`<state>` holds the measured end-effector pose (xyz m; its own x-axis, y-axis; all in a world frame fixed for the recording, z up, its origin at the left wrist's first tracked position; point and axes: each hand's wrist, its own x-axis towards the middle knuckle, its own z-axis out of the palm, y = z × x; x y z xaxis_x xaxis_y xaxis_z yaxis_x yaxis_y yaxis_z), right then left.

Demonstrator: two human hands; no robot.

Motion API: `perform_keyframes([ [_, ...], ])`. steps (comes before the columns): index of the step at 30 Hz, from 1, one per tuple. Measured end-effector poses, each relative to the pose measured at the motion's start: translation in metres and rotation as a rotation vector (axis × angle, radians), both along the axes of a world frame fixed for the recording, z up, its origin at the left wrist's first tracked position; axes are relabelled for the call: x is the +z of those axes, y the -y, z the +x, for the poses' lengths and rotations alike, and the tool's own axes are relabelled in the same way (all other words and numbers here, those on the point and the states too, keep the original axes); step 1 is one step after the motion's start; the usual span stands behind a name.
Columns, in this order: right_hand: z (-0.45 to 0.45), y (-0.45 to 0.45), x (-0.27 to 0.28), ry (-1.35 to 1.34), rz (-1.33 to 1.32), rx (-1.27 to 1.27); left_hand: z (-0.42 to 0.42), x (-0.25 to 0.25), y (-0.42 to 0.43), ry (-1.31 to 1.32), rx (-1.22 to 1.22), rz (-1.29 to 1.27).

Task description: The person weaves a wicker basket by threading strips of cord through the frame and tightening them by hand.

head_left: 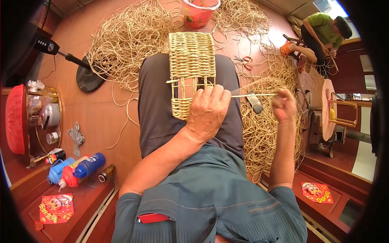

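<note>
A partly woven straw-coloured basket piece (191, 54) lies across my thighs, its upper part densely woven and a gap with bare frame bars below. My left hand (208, 108) is closed over the right edge of the piece, beside the gap; its fingertips are partly hidden. From there a pale cord (255, 95) runs taut to the right. My right hand (283, 104), a little blurred, is closed on the cord's other end, out beyond my right thigh.
Big heaps of loose cord (133, 38) cover the floor ahead and at right. Scissors (245, 62) lie near a red bucket (198, 14). A fan base (91, 77) and bottles (90, 165) stand at left. Another person (324, 32) sits at upper right.
</note>
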<state>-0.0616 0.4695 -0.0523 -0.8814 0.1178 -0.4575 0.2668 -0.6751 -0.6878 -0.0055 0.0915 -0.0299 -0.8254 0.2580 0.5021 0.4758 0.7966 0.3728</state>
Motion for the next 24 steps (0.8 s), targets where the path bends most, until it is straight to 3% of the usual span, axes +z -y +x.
perform_keyframes([
  [2,-0.013,-0.082,-0.026,-0.027,-0.029,-0.14,0.002,0.001,0.006,0.022,-0.007,0.127],
  [5,-0.001,-0.021,0.025,0.045,0.505,-0.134,0.007,0.008,0.021,0.101,0.04,0.346],
  [8,0.023,0.054,0.055,0.014,1.179,0.132,0.006,0.012,0.033,0.133,0.103,0.419],
  [9,0.028,0.069,0.061,0.007,1.202,0.29,0.006,0.013,0.034,0.147,0.112,0.402],
  [10,0.032,0.084,0.062,-0.002,1.217,0.453,0.006,0.016,0.035,0.16,0.123,0.383],
  [12,0.043,0.125,0.052,-0.119,0.991,0.603,0.004,0.021,0.038,0.179,0.124,0.335],
  [19,0.044,0.235,0.042,-0.195,0.708,0.593,0.0,0.021,0.039,0.21,0.108,0.27],
  [24,0.035,0.227,0.029,-0.149,0.461,0.661,0.001,0.023,0.038,0.245,0.129,0.266],
])
